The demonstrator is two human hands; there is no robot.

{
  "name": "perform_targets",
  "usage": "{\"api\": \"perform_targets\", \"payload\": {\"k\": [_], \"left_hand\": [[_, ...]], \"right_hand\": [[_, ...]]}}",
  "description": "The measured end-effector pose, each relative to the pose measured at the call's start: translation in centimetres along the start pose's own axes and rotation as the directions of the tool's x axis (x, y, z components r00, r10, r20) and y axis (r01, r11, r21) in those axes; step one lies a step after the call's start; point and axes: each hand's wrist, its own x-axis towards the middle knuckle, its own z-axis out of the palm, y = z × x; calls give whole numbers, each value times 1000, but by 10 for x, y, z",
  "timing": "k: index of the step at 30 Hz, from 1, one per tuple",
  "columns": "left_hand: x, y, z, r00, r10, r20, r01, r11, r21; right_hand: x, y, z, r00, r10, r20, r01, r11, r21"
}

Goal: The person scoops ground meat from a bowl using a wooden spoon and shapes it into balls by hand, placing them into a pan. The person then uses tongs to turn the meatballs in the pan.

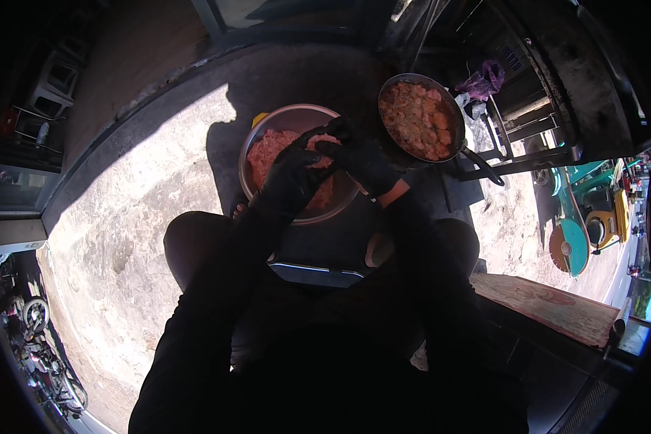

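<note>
Both my hands wear black gloves and meet over a round metal bowl point(243, 172) that holds pink minced meat point(270, 149). A lump of the minced meat point(323, 146) lies between my left hand point(294, 176) and my right hand point(361, 163), with fingers of both hands pressed around it. Some of the fingertips are hard to make out against the dark ground. Right of the bowl, a frying pan point(457, 108) with a dark handle contains browned, reddish pieces of meat point(415, 122) in liquid or fat.
A dark metal frame point(521, 171) with a purple plastic bag point(485, 80) stands beyond the pan. Sunlit concrete ground point(125, 238) spreads to the left. At the right are a wooden board point(548, 306) and a teal machine with a round blade point(569, 248). Motorcycles point(46, 358) stand far left.
</note>
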Motion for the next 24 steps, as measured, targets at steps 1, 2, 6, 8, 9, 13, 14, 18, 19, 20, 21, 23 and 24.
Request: {"api": "perform_targets", "payload": {"k": [1,2,6,8,9,13,14,18,19,20,21,23,24], "left_hand": [[1,0,1,1000,10,25,-11,999,40],[2,-1,1,1000,16,6,-17,1000,26],[2,-6,-3,996,87,28,-87,996,3],[2,-6,-5,996,70,-63,-68,997,23],[2,-5,-6,989,24,-144,-22,1000,19],[-1,2,-11,881,380,283,-236,-167,957],[1,2,-11,910,356,211,-309,243,919],[11,-3,-7,932,350,95,-324,684,653],[12,-3,-6,915,392,98,-323,565,759],[12,-2,-5,895,436,90,-340,539,771],[11,0,-5,896,443,38,-298,534,791],[11,4,-5,915,403,-6,-232,539,809],[12,5,-5,937,349,6,-211,552,807]], "right_hand": [[-1,-1,0,1000,0,0,0,999,39],[-1,-2,1,1000,1,1,-1,997,78],[-4,-8,5,998,51,-25,-48,994,97],[-5,-12,7,1000,14,-21,-12,997,72],[-4,-13,8,999,-26,-20,23,991,-132],[-6,-10,19,979,-36,-202,-41,931,-362],[-7,-7,24,962,-21,-272,-52,964,-259],[-19,10,44,980,95,-178,28,808,588],[-23,14,48,964,-86,-250,138,970,199],[-23,17,49,955,-180,-235,190,982,17],[-26,19,51,937,-273,-218,241,957,-164],[-26,20,48,962,-215,-167,240,959,149],[-25,19,46,978,-153,-139,197,899,391]]}}
